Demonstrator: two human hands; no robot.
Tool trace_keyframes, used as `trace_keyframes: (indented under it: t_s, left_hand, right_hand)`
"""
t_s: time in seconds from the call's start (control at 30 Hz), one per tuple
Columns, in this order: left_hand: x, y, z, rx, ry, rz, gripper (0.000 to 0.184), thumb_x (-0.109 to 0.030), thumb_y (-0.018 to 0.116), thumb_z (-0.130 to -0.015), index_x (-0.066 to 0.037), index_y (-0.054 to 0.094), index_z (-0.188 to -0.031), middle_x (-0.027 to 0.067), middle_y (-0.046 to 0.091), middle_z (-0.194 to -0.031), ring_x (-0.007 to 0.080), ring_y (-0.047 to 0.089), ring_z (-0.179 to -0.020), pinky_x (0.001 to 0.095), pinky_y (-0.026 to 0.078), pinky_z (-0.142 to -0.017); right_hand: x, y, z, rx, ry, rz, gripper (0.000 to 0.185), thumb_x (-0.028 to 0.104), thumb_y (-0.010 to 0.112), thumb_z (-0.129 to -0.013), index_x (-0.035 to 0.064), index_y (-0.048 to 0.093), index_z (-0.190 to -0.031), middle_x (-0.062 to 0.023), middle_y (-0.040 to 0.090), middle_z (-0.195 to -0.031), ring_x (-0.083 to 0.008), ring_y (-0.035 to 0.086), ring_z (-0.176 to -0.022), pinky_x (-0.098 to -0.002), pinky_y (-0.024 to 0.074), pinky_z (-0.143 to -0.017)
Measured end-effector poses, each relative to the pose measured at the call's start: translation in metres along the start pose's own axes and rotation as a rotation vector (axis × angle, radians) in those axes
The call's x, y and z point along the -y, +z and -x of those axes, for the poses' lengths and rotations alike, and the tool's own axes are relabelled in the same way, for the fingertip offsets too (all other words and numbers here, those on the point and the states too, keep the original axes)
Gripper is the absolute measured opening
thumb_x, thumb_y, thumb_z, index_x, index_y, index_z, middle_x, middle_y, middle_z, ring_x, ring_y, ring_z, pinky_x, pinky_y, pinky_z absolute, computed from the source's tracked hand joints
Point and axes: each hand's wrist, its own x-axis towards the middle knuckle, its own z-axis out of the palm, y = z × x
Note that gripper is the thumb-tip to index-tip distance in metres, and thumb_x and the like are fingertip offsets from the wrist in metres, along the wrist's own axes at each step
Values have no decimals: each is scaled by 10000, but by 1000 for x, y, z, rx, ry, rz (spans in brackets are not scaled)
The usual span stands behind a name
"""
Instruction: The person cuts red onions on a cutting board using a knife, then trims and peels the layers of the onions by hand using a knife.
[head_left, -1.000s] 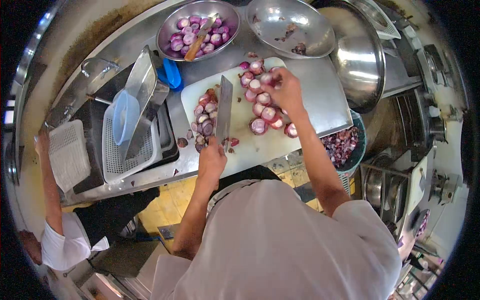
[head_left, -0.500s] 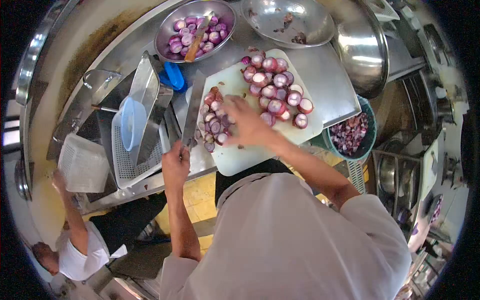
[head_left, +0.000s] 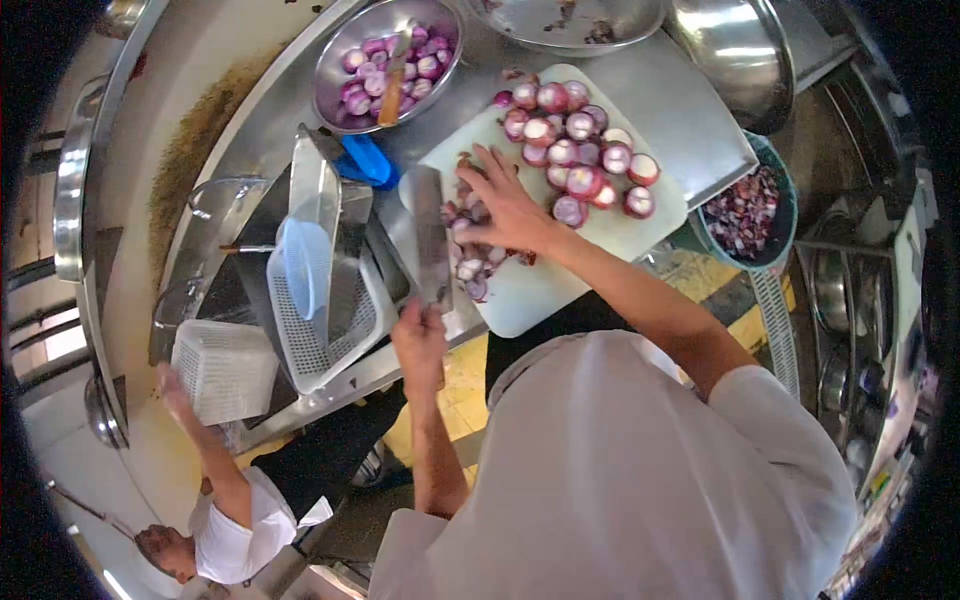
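My left hand [head_left: 418, 345] is closed round the handle of a broad-bladed knife [head_left: 430, 225]. The blade lies along the left edge of the white cutting board [head_left: 610, 240], beside a pile of onion trimmings and cut ends [head_left: 475, 268]. With fingers spread, my right hand [head_left: 510, 210] rests over that pile, touching it and partly hiding it. Farther right on the board sits a group of red onions [head_left: 580, 150] with their ends cut off, pale faces showing.
A metal bowl [head_left: 328, 95] holds peeled onions and a wooden-handled knife [head_left: 393, 90]. Another metal bowl [head_left: 560, 40] stands behind the board. Onion scraps fill a green bin [head_left: 795, 200] at right. White baskets [head_left: 385, 325] sit left, where another person [head_left: 245, 530] works.
The view has shifted, so the board appears farther right and higher. My left hand has brought the knife blade closer to the trimmings. My right hand stays over the pile.
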Motion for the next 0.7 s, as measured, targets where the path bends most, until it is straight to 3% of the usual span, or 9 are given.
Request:
trace_keyframes:
  t_s: [0.03, 0.07, 0.13, 0.17, 0.3, 0.4, 0.43, 0.57, 0.7]
  left_hand:
    - [-5, -8, -1, 9, 0, 11, 150, -69, 586, -929, 3, 626, -1054, 103, 643, -690, 236, 596, -496, 372, 490, -497]
    - [-12, -16, -1, 54, -159, 141, 131, -77, 560, -952, 3, 606, -1045, 70, 600, -664, 194, 563, -472, 341, 464, -458]
    - [-4, -20, -2, 108, -312, 279, 118, -84, 534, -974, 2, 586, -1036, 38, 557, -639, 151, 530, -449, 311, 438, -420]
    - [13, -18, 0, 115, -339, 419, 114, -90, 514, -985, -8, 572, -1038, 32, 531, -623, 133, 499, -433, 289, 416, -399]
    - [53, 0, 16, 153, -399, 615, 137, -122, 492, -1003, -19, 548, -1073, 31, 519, -629, 132, 477, -425, 281, 421, -383]
    - [58, 22, 25, 211, -392, 754, 178, -156, 489, -1019, -54, 519, -1162, 29, 507, -622, 138, 478, -420, 283, 427, -372]
    - [46, 28, 25, 214, -389, 712, 178, -157, 487, -1022, -55, 514, -1165, 27, 501, -611, 138, 477, -412, 286, 425, -365]
    - [6, 64, 18, 216, -353, 678, 167, -141, 476, -1029, -47, 497, -1165, 25, 491, -598, 139, 479, -399, 302, 427, -351]
    - [-14, 72, 2, 265, -301, 642, 147, -128, 483, -1025, -58, 495, -1153, 17, 487, -617, 126, 459, -403, 297, 407, -354]
  right_hand:
    - [-4, 2, -10, -26, 7, -13, 804, 509, 746, -785, 87, 450, -1402, -262, 310, -1506, -486, 218, -1433, -600, 229, -1155]
    - [-11, 6, -14, -21, 13, -3, 804, 509, 746, -785, 87, 450, -1402, -262, 310, -1506, -486, 218, -1433, -600, 229, -1155]
    - [-20, 10, -17, 108, -196, 145, 562, 522, 671, -852, 54, 596, -1155, -215, 496, -1321, -425, 362, -1363, -613, 303, -1093]
    - [-17, 8, -15, 194, -158, 82, 481, 514, 599, -904, 48, 621, -1021, -185, 554, -1219, -354, 463, -1268, -549, 361, -1054]
    - [-4, -12, 22, 255, -80, -73, 592, 446, 660, -876, 77, 541, -1324, -194, 502, -1342, -384, 461, -1281, -433, 368, -1101]
    - [20, -14, 51, 50, -11, -64, 679, 469, 685, -844, 76, 490, -1362, -211, 496, -1347, -373, 469, -1274, -444, 381, -1079]
    - [28, -14, 55, 37, 29, -135, 835, 521, 726, -788, 104, 415, -1442, -224, 405, -1445, -424, 408, -1326, -485, 361, -1103]
    - [42, 13, 58, -50, 94, 65, 885, 498, 792, -712, 118, 444, -1431, -227, 311, -1508, -514, 335, -1337, -561, 341, -1102]
    - [47, 25, 51, -219, 163, 2, 757, 416, 781, -730, 93, 530, -1367, -220, 327, -1498, -468, 361, -1345, -529, 367, -1090]
